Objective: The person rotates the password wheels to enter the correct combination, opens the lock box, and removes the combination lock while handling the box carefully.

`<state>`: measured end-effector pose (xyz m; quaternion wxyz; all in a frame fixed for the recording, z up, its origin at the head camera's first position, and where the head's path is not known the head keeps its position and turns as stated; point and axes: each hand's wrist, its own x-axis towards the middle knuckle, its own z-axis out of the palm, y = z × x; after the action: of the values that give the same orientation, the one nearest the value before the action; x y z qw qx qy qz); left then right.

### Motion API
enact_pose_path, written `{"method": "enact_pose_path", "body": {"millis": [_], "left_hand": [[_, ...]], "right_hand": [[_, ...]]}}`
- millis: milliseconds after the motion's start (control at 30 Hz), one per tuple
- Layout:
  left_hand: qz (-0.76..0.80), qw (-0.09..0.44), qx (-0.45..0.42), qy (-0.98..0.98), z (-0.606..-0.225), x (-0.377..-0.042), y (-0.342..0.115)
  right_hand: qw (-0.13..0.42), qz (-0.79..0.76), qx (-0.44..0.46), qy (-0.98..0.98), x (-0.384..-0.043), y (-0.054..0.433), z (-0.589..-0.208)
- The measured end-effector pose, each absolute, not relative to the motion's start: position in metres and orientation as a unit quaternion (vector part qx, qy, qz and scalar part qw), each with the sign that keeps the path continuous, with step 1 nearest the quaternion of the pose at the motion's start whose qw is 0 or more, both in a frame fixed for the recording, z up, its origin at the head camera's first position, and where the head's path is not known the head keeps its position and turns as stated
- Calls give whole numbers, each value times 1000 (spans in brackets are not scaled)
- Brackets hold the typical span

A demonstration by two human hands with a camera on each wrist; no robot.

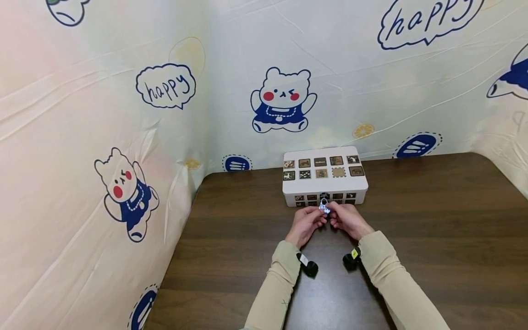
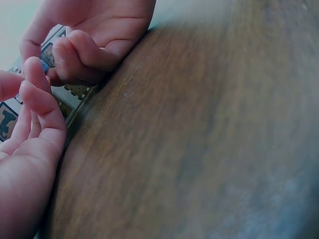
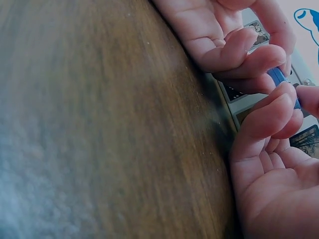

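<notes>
A small blue padlock (image 1: 324,208) with a metal shackle is at the front of a white box (image 1: 325,183), by its latch (image 1: 324,196). My left hand (image 1: 305,225) pinches the padlock from the left. From the other side my right hand (image 1: 348,221) pinches it between thumb and index finger. In the right wrist view the padlock's blue edge (image 3: 277,76) shows between the fingertips of both hands. Fingers hide most of it in the left wrist view. Whether the shackle passes through the latch I cannot tell.
The box lid is closed and bears printed animal pictures. It stands near the back edge of a dark wooden table (image 1: 231,238). Behind and to the left hangs a pale cloth (image 1: 231,91) with cartoon bears. Wrist cameras (image 1: 310,269) hang just above the table.
</notes>
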<state>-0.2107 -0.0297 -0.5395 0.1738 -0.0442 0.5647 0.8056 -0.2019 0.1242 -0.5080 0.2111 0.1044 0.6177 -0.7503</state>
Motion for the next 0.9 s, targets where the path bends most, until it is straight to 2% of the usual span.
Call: {"method": "enact_pose_path", "body": {"millis": [900], "left_hand": [[809,169,-51,561,-538,-210,-28]], "right_hand": [[209,-752,109,616,-199,124,-505]]}}
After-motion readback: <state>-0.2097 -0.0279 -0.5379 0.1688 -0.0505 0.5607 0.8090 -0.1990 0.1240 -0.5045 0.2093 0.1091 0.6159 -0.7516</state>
